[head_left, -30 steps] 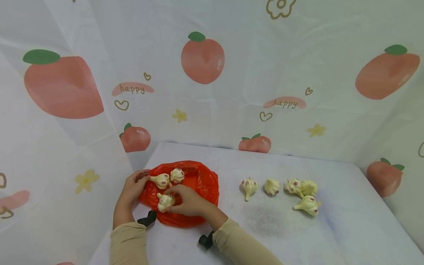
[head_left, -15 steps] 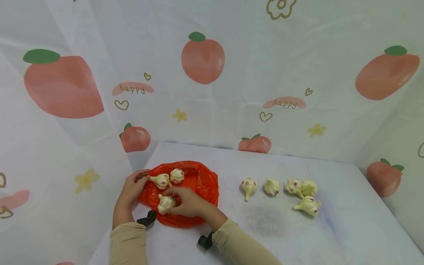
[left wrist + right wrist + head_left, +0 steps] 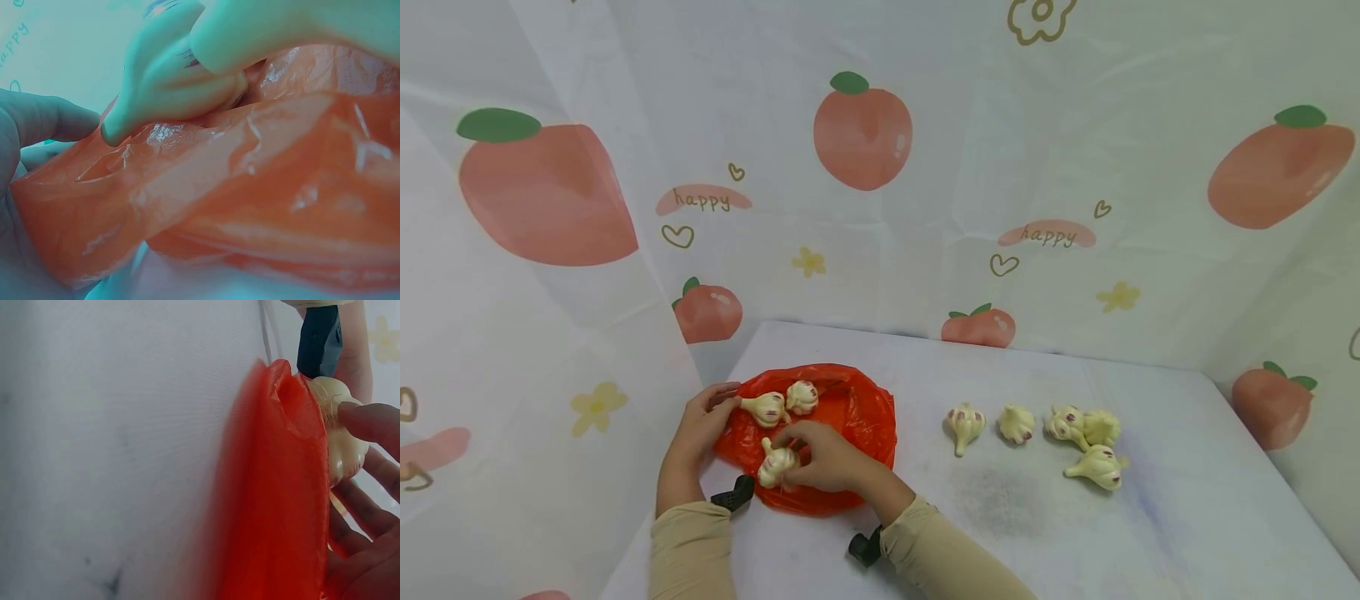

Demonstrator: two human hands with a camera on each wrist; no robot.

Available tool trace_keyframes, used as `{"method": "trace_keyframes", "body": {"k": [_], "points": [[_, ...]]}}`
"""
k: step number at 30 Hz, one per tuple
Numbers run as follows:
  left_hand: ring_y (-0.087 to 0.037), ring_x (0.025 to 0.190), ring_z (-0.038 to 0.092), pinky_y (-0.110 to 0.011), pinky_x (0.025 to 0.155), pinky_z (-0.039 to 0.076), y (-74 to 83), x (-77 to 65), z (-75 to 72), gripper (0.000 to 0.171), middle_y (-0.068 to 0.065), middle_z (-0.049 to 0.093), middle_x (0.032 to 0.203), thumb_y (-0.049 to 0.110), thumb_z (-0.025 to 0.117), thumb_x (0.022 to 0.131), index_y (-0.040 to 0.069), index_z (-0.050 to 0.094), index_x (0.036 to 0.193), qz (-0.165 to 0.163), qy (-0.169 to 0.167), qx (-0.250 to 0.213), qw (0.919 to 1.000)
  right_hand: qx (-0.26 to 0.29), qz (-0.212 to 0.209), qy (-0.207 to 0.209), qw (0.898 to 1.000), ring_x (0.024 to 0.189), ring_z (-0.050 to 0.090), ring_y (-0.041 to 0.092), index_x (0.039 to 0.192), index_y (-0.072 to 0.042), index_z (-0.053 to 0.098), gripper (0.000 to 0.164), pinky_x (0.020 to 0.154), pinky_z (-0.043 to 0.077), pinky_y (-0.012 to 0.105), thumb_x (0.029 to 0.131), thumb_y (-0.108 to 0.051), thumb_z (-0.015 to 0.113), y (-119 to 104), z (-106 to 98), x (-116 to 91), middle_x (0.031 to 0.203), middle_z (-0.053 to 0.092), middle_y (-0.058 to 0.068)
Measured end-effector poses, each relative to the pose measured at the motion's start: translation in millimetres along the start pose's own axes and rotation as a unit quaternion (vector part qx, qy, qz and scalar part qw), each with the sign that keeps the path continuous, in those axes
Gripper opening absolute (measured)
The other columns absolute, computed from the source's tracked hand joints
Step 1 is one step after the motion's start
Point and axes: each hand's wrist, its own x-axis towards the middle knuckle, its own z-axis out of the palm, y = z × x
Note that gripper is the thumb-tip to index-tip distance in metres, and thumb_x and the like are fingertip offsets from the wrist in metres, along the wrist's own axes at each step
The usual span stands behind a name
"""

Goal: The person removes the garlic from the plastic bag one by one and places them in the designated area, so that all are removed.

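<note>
A red plastic bag (image 3: 868,417) lies spread out at the left of the table, with two garlic bulbs (image 3: 767,410) on its far left part. My left hand (image 3: 703,421) grips the bag's left edge; in the left wrist view its fingers (image 3: 59,119) curl around the plastic beside a bulb's stem. Over the near part of the bag, my right hand (image 3: 823,457) pinches another garlic bulb (image 3: 777,465) between thumb and fingers. That bulb (image 3: 340,434) shows at the bag's rim in the right wrist view, the thumb pressed on its root end.
Several more garlic bulbs lie right of the bag: two single ones (image 3: 965,427) and a cluster (image 3: 1097,467) farther right. White cloth walls (image 3: 925,250) with printed fruit rise behind the table and at both sides. Black wrist camera mounts (image 3: 867,547) sit at both forearms.
The bulb in my right hand has turned slightly, its stem now pointing more upward. The left hand, bag and other bulbs have stayed in place.
</note>
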Motion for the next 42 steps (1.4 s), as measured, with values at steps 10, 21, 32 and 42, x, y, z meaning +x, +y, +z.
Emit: {"method": "trace_keyframes", "body": {"k": [10,21,32,42], "points": [[-0.041,0.149,0.041,-0.044,0.115,0.052,-0.2,-1.4,-0.8,0.055,-0.023,0.04,0.165,0.031,0.05,0.111,0.009,0.041,0.161,-0.006,-0.002,0.001,1.0,-0.014,-0.015,0.009,1.0,0.107,0.06,0.0,0.123,-0.023,0.07,0.034,0.09,0.056,0.019,0.092,-0.02,0.083,1,-4,-4,0.12,0.067,-0.013],[-0.04,0.149,0.042,-0.049,0.119,0.048,-1.7,0.5,-0.6,0.053,-0.022,0.041,0.164,0.029,0.05,0.111,0.008,0.043,0.16,0.004,0.0,0.009,1.0,-0.006,-0.023,0.028,0.999,0.11,0.061,0.002,0.127,-0.021,0.069,0.037,0.091,0.057,0.021,0.093,-0.022,0.083,-2,-15,-13,0.124,0.066,-0.01],[-0.041,0.149,0.041,-0.052,0.12,0.046,-0.8,-0.1,-0.5,0.055,-0.023,0.04,0.164,0.031,0.05,0.111,0.009,0.042,0.16,0.002,-0.001,0.011,0.9999,-0.007,-0.043,0.063,0.997,0.115,0.063,0.006,0.13,-0.021,0.068,0.038,0.098,0.06,0.029,0.094,-0.022,0.082,-4,-36,-28,0.131,0.067,-0.008],[-0.042,0.15,0.04,-0.054,0.121,0.045,-1.2,-0.1,0.1,0.056,-0.023,0.039,0.165,0.032,0.05,0.111,0.009,0.04,0.161,0.001,0.001,0.014,0.9999,0.006,-0.043,0.096,0.994,0.117,0.065,0.015,0.128,-0.021,0.068,0.036,0.103,0.06,0.049,0.094,-0.024,0.081,5,-55,-44,0.126,0.067,-0.007]]}}
